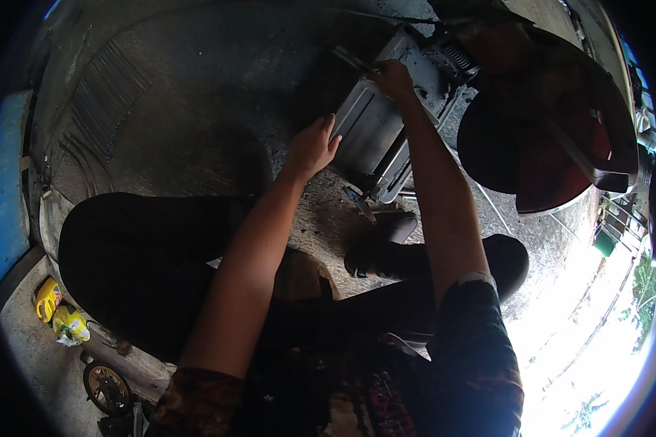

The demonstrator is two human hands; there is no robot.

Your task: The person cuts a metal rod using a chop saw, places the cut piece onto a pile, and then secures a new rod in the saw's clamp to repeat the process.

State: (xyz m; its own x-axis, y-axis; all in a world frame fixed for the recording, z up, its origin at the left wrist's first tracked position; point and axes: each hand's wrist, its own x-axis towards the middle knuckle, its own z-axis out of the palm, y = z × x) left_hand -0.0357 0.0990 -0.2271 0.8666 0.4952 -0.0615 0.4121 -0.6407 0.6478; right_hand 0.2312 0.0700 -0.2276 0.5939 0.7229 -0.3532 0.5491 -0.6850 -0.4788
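A cut-off saw with a grey metal base [364, 131] lies in front of me, its large dark round guard [496, 153] to the right. My right hand [393, 80] is closed at the far part of the base, around the near end of a short metal bar [352, 58] that sticks out to the left. Beside the base's left edge is my left hand [313, 149], fingers stretched out and thumb apart, with nothing in it. A coil spring [459, 58] shows at the saw's hinge. Close to the base's near end lies a small blue-handled tool [359, 202].
Several thin metal rods [109, 95] lie side by side on the dark floor at the left. Yellow packets [69, 325] and a small wheel [108, 388] are at lower left, near a blue panel [6, 189]. My shoe [397, 229] rests close to the saw base.
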